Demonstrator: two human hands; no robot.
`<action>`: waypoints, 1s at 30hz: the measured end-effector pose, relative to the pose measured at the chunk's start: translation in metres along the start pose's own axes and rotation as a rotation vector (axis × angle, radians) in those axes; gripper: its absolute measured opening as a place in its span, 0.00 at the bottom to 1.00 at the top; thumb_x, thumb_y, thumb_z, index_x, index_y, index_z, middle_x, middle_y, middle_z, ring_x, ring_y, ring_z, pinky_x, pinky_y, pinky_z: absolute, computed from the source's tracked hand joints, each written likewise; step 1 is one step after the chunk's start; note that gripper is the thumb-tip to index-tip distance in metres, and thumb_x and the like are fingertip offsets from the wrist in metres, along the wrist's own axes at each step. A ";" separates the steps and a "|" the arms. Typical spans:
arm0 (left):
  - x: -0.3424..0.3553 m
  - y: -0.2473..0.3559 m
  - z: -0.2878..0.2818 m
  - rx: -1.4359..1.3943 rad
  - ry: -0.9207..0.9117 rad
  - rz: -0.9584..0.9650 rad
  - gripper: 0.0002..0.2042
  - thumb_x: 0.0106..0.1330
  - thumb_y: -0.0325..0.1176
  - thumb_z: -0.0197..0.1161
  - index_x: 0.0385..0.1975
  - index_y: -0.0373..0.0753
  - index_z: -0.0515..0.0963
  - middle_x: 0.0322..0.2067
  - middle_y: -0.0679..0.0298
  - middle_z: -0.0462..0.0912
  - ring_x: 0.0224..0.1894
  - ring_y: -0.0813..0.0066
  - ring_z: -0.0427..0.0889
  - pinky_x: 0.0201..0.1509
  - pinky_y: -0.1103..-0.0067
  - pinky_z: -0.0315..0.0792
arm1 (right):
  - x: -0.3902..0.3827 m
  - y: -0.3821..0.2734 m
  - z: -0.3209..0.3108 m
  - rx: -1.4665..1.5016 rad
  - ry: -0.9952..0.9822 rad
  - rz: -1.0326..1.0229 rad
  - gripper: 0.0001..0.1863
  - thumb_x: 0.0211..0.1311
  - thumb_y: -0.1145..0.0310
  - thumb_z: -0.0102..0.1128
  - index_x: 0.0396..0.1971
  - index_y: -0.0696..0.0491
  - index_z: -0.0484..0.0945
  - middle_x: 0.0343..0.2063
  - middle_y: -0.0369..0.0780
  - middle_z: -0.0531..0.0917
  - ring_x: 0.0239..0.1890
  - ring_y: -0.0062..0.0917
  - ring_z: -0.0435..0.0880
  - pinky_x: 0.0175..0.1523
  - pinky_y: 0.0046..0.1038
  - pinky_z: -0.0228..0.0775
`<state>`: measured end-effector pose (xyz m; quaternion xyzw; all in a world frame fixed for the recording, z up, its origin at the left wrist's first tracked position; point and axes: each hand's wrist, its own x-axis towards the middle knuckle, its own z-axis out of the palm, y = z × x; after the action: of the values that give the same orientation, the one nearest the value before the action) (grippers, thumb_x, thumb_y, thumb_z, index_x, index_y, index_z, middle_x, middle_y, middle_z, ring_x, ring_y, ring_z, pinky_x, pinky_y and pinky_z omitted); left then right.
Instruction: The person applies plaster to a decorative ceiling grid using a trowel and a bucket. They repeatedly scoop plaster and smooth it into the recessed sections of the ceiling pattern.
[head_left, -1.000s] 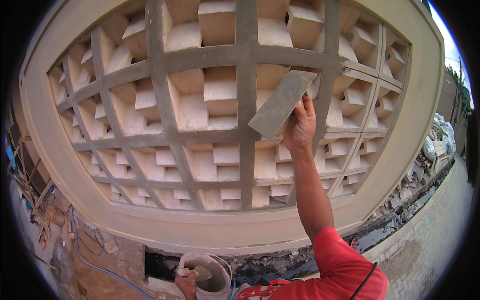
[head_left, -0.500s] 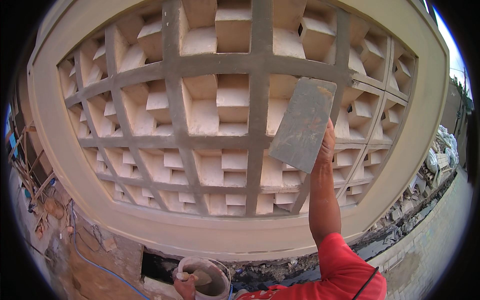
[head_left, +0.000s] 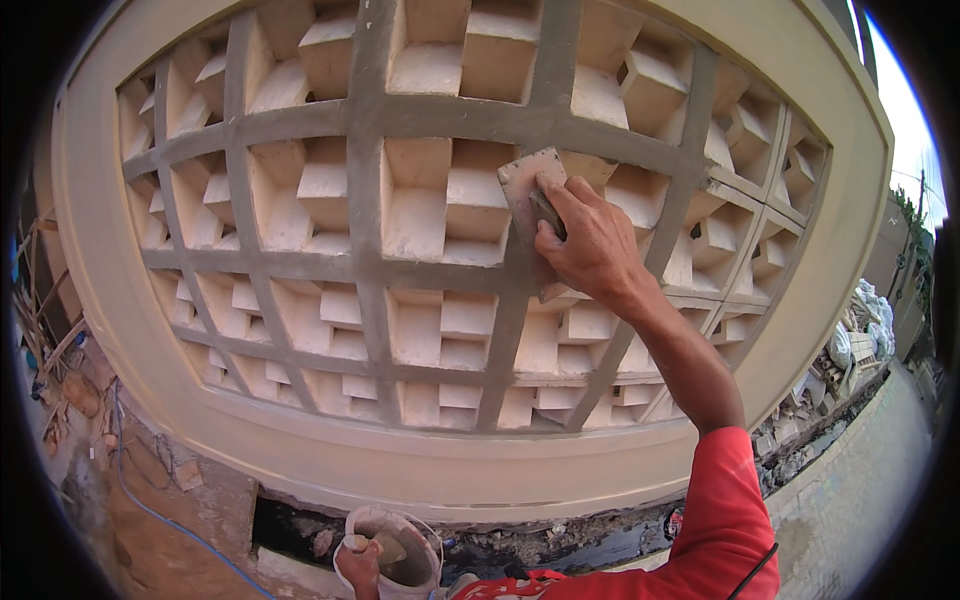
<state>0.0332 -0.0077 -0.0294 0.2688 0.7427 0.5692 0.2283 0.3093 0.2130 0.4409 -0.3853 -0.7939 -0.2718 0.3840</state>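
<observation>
My right hand (head_left: pixel 590 245) grips the handle of a flat plastering trowel (head_left: pixel 528 195) and presses its blade against a vertical grey bar of a large wall lattice (head_left: pixel 370 120). The lattice is a grid of grey cement ribs over deep cream-coloured square recesses. My red-sleeved right arm rises from the lower right. At the bottom edge my left hand (head_left: pixel 358 562) holds the rim of a white bucket (head_left: pixel 425 560) with grey mortar in it. A small tool lies inside the bucket.
A wide cream frame (head_left: pixel 300 455) surrounds the lattice. Below it runs a dark trench (head_left: pixel 520 550) with rubble. A blue hose (head_left: pixel 150 510) lies on the reddish ground at left. Piled sacks and debris (head_left: pixel 850 345) sit at right beside a paved path.
My right hand turned the trowel from tilted off the wall to flat against the vertical rib, higher on the lattice. The view moved closer. My left hand stays on the bucket.
</observation>
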 end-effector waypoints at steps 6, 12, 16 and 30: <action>0.009 -0.020 0.007 0.052 -0.019 0.002 0.12 0.41 0.24 0.72 0.26 0.31 0.77 0.25 0.60 0.80 0.27 0.68 0.79 0.36 0.72 0.75 | 0.042 -0.006 0.012 -0.112 0.023 0.124 0.26 0.54 0.64 0.54 0.54 0.56 0.73 0.39 0.48 0.78 0.40 0.45 0.80 0.46 0.40 0.72; 0.013 -0.022 0.002 0.033 -0.084 0.059 0.13 0.39 0.26 0.73 0.25 0.31 0.78 0.24 0.59 0.80 0.26 0.66 0.80 0.35 0.71 0.74 | 0.019 -0.024 0.031 -0.101 -0.126 0.180 0.26 0.54 0.64 0.55 0.54 0.57 0.73 0.41 0.48 0.79 0.41 0.44 0.81 0.46 0.40 0.73; 0.006 0.005 -0.009 -0.018 -0.046 0.050 0.14 0.39 0.26 0.72 0.26 0.32 0.77 0.25 0.59 0.80 0.27 0.66 0.79 0.36 0.72 0.74 | 0.013 -0.020 0.009 -0.095 0.037 0.207 0.27 0.53 0.64 0.56 0.56 0.56 0.73 0.40 0.48 0.80 0.41 0.43 0.81 0.47 0.40 0.73; 0.023 -0.051 -0.009 0.021 -0.068 0.053 0.12 0.39 0.28 0.74 0.23 0.32 0.79 0.20 0.58 0.82 0.23 0.65 0.82 0.32 0.71 0.75 | 0.037 -0.017 -0.005 -0.237 0.046 0.297 0.28 0.53 0.64 0.52 0.57 0.56 0.73 0.41 0.51 0.81 0.41 0.45 0.82 0.48 0.41 0.73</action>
<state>0.0025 -0.0097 -0.0775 0.3099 0.7330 0.5579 0.2355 0.2818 0.2149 0.4720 -0.5346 -0.6817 -0.3122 0.3898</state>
